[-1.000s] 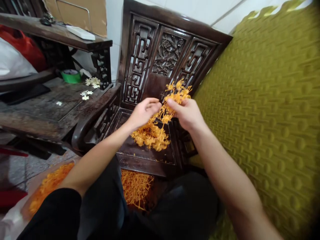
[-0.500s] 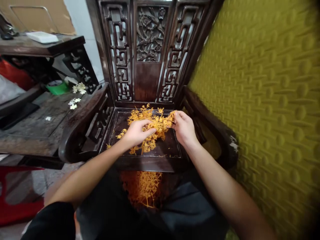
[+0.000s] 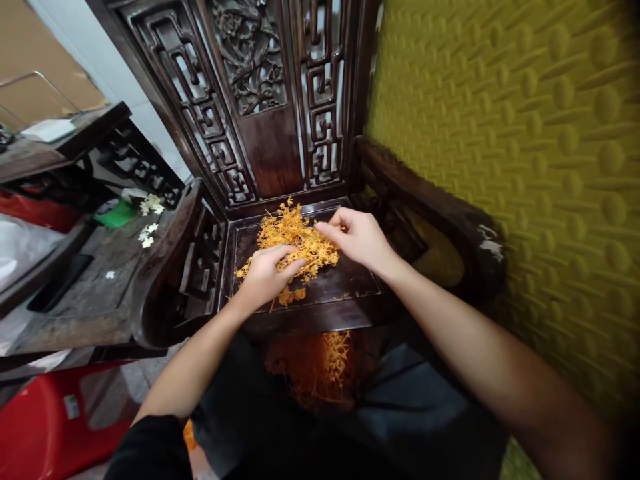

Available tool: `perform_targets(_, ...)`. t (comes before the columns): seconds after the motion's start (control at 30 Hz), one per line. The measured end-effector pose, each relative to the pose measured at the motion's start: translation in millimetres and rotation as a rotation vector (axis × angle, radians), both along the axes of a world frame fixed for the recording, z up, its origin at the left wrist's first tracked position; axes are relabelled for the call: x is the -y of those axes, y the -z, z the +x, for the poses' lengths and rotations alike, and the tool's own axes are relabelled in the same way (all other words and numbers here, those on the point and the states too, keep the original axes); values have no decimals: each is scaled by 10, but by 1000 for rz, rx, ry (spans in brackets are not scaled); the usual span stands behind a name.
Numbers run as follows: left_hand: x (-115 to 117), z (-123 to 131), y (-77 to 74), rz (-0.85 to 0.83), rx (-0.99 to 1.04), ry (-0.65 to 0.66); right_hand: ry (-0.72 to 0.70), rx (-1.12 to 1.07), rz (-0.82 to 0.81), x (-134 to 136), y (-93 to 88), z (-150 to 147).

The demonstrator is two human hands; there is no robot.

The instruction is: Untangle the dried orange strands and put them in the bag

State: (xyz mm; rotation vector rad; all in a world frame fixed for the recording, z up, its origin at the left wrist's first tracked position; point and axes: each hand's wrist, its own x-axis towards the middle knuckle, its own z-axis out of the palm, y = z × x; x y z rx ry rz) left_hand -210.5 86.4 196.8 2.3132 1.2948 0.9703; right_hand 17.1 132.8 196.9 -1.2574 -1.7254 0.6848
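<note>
Dark carved wood makes up the chair [image 3: 274, 150] before me. My left hand [image 3: 267, 272], half open, touches the front of a heap of orange flowers [image 3: 287, 228] on the seat [image 3: 345, 283]. My right hand [image 3: 361, 239], fingers bent toward thumb, is at its right edge; whether it grips any, I cannot tell. A bumpy yellow panel [image 3: 480, 133] rises at right.

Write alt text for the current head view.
A person's left hand and right hand are at a heap of stringy orange clusters on a dark carved wooden chair. A bumpy yellow-green surface rises on the right.
</note>
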Motion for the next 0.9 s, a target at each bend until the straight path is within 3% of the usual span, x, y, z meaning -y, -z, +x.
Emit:
perform_targets(0.13,19,-34,-3,119,-44,47,-65,-40,149,35,-68,5)
perform_targets(0.23,49,-46,4,159,-159,128,-290,163,272,133,-101,-91)
perform_targets(0.33,74,-64,26,151,-371,158,-516,231,195,193,-86,-172)
perform_targets(0.4,78,-80,44,140,-493,166,-524,137,140,188,-71,-174)
perform_targets(0.57,59,-106,64,96,-560,209,-266,-355,12,89,-133,-49)
perform_targets(0.7,11,-146,62,59,-575,195,98,-570,176,31,-266,128)
perform_targets(0.8,-59,-214,54,18,-561,142,323,-516,317,9,-325,336)
perform_targets(0.9,-126,-287,25,-18,-486,56,320,-181,317,-47,-242,548)
